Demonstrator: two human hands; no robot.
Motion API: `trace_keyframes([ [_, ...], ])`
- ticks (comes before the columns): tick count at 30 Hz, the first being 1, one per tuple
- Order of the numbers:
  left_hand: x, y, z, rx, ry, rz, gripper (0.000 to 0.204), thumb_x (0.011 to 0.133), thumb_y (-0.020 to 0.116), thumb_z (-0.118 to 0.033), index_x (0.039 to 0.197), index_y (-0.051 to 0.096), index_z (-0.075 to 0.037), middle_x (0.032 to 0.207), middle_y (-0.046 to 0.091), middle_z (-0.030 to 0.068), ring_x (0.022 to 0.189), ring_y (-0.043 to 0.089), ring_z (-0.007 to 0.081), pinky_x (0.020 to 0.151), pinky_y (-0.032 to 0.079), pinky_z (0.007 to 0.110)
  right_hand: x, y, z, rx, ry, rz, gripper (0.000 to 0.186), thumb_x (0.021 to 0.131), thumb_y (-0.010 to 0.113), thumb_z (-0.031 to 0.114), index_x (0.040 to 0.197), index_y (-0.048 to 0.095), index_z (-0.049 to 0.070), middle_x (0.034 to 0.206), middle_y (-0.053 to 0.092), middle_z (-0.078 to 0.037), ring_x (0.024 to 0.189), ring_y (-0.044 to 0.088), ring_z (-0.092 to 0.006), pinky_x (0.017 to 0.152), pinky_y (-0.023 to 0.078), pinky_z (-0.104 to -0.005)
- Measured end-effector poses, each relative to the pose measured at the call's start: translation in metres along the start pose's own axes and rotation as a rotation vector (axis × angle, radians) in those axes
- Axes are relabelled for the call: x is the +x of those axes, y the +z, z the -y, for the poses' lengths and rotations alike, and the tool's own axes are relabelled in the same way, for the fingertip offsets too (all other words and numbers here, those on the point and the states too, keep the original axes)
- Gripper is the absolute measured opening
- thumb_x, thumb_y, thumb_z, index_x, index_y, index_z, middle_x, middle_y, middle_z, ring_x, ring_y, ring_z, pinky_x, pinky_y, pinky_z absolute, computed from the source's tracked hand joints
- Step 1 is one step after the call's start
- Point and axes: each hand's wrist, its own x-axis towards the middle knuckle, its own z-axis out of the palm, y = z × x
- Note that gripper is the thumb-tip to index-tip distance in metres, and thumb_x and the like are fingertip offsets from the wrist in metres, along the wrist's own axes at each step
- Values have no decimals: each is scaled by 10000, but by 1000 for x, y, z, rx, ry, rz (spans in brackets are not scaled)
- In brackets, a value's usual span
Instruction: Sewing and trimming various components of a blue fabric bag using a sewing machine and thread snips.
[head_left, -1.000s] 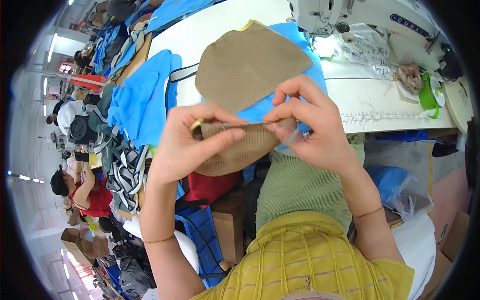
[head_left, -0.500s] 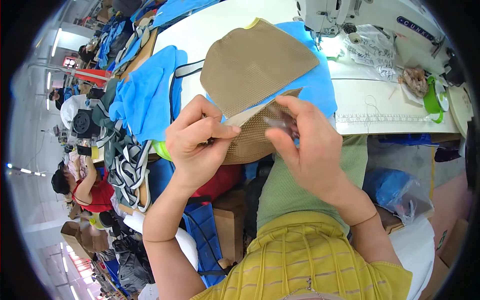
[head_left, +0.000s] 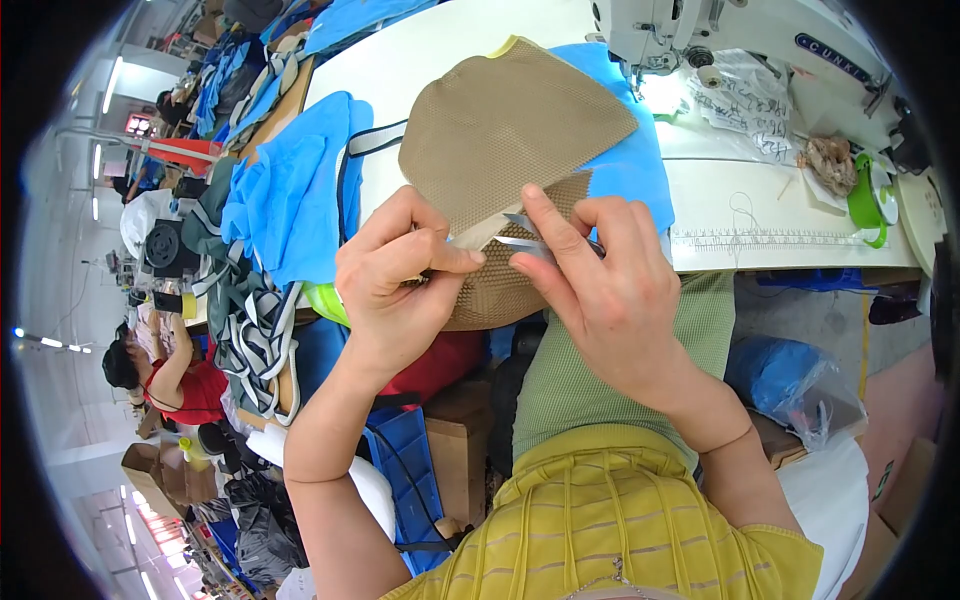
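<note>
step: trimming tan mesh piece (head_left: 500, 290) | left hand (head_left: 400, 275) pinches its edge closed | right hand (head_left: 600, 280) grips small snips (head_left: 525, 235) just beside pinch | next: likely steady, close cut

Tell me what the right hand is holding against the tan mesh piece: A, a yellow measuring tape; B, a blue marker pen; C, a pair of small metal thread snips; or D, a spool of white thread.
C: the right hand pinches small metal thread snips, their blades pointing at the edge of the tan mesh piece that the left hand grips.
</note>
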Motion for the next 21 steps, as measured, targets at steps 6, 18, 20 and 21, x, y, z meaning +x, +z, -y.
trace_keyframes([
  [6,0,0,1,-6,-9,-2,194,604,764,110,719,712,-37,725,549,48,640,557,146,539,398,258,1,1,0,4,-5,-5,519,820,787,237,1308,674,101,904,511,-60,784,517,-222,613,451,-345],
  [18,1,0,0,-109,-152,-6,174,655,724,121,741,707,-29,819,651,49,682,596,114,577,436,236,4,16,1,-33,-29,-129,475,789,780,299,1206,698,87,906,519,-27,801,532,-198,596,465,-296],
  [20,1,1,2,-115,-120,-26,173,667,720,122,746,707,-31,844,669,53,689,605,106,578,440,229,4,21,2,-14,-5,-164,462,795,777,291,1202,697,88,908,523,-25,797,537,-201,596,468,-300],
  [21,1,1,2,-103,-119,-28,172,678,717,123,750,707,-32,869,688,57,696,615,99,579,444,223,4,22,3,-15,-15,-167,462,795,777,291,1202,697,88,908,523,-25,797,537,-201,596,468,-300],
])
